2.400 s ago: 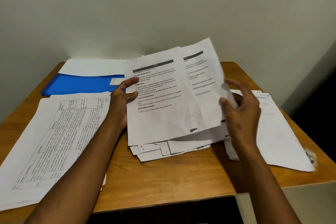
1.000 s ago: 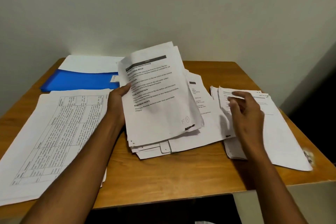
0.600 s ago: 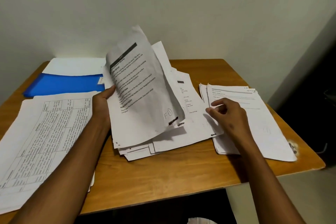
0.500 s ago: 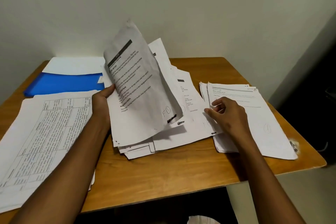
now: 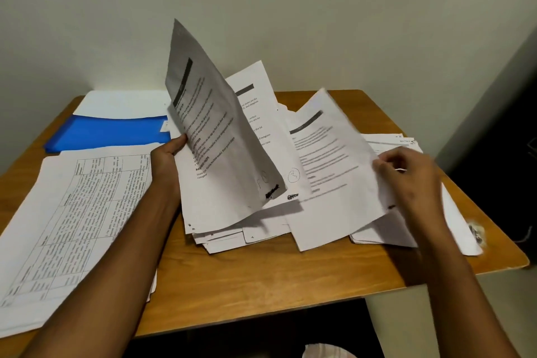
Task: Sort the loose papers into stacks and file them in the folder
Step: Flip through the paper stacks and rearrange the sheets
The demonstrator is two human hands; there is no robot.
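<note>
Wooden table carries the work: I note my left hand gripping the left edge of a raised sheaf of papers, thumb curled over the front, above the loose pile at centre. My right hand pinches the right edge of a single sheet, tilted up off the pile, with a flat stack under and beyond that hand. The blue folder lies at the far left, a white sheet behind it, and table-printed pages lie near left.
</note>
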